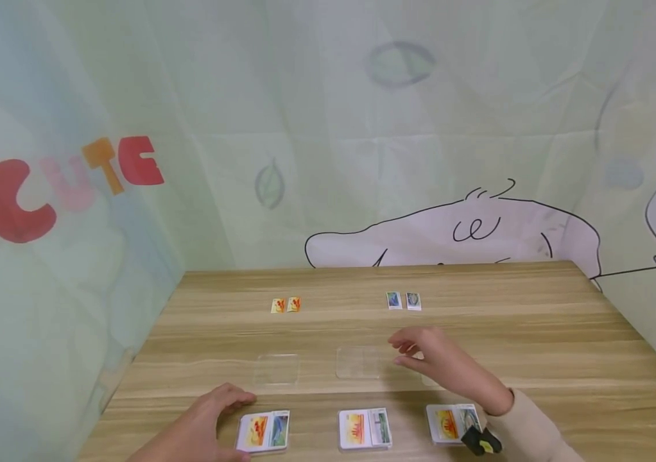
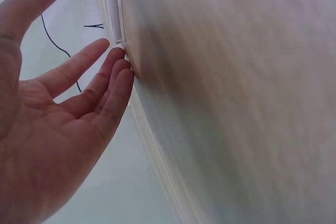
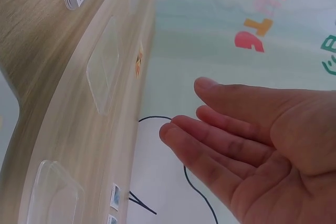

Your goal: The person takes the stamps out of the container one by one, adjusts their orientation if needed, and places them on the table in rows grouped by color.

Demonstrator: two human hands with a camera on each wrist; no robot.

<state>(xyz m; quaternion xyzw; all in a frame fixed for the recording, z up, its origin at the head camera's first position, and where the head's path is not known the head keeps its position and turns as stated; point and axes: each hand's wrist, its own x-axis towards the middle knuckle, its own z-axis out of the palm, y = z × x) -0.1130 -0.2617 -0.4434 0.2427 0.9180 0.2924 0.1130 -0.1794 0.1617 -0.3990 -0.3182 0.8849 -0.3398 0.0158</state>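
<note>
My left hand (image 1: 203, 423) lies beside the left stack of picture cards (image 1: 263, 432), thumb and fingers apart around its left side. In the left wrist view, the fingers (image 2: 113, 90) are loosely bent near the stack's edge; whether they touch it I cannot tell. My right hand (image 1: 434, 359) hovers with nothing in it, its fingers relaxed, to the right of the middle clear plastic tray (image 1: 357, 363). Its palm and the gap between thumb and fingers show in the right wrist view. A further clear tray (image 1: 429, 378) is mostly hidden behind this hand.
Middle (image 1: 364, 428) and right (image 1: 446, 425) card stacks stand along the front. Another clear tray (image 1: 277, 369) lies at left. Farther back are two small orange cards (image 1: 286, 305) and two small blue ones (image 1: 403, 301). A printed curtain (image 1: 282, 128) surrounds the wooden table (image 1: 218, 333).
</note>
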